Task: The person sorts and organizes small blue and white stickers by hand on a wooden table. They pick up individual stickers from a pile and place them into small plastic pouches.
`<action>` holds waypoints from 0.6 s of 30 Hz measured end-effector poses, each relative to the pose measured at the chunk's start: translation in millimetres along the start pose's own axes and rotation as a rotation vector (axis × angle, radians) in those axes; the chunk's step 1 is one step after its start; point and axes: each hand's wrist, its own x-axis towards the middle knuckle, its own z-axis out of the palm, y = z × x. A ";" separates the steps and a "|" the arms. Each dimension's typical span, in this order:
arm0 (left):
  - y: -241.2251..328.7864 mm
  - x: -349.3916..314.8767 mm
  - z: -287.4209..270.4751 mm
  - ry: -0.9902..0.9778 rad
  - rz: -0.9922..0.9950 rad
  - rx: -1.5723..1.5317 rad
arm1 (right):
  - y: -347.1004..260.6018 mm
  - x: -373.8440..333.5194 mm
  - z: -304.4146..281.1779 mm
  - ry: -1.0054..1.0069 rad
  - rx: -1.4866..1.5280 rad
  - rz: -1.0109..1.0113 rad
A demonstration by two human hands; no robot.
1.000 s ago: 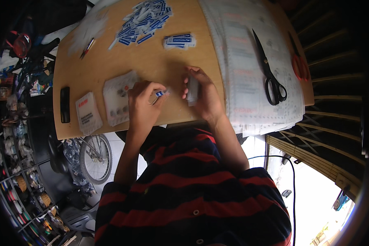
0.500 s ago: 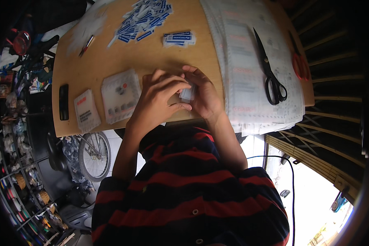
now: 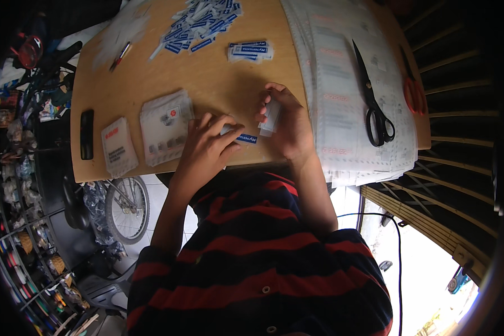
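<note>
The tabletop (image 3: pixel 207 78) bears pale sheets (image 3: pixel 341 78), their red print too faint to read. The right hand (image 3: pixel 294 126) grips translucent slips (image 3: pixel 271 119), partly covered; the left hand (image 3: pixel 206 139) pinches a white-lettered blue strip (image 3: pixel 249 139) between both hands, one end hidden.

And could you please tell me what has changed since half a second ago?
The left hand has moved left, away from the right hand, and a blue label now shows at its fingertips. The right hand still holds clear strips; the black scissors and label pile stayed put.
</note>
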 end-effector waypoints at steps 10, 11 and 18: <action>-9.8 -4.4 13.1 0.212 -0.101 -0.210 | -10.5 -8.8 0.5 -0.060 -0.081 -0.047; -11.4 -6.4 14.1 0.238 -0.218 -0.450 | -10.2 -10.1 1.3 -0.064 -0.071 -0.034; 23.1 6.2 19.1 0.263 -0.482 -1.164 | 24.1 -11.8 10.4 -0.187 0.063 -0.078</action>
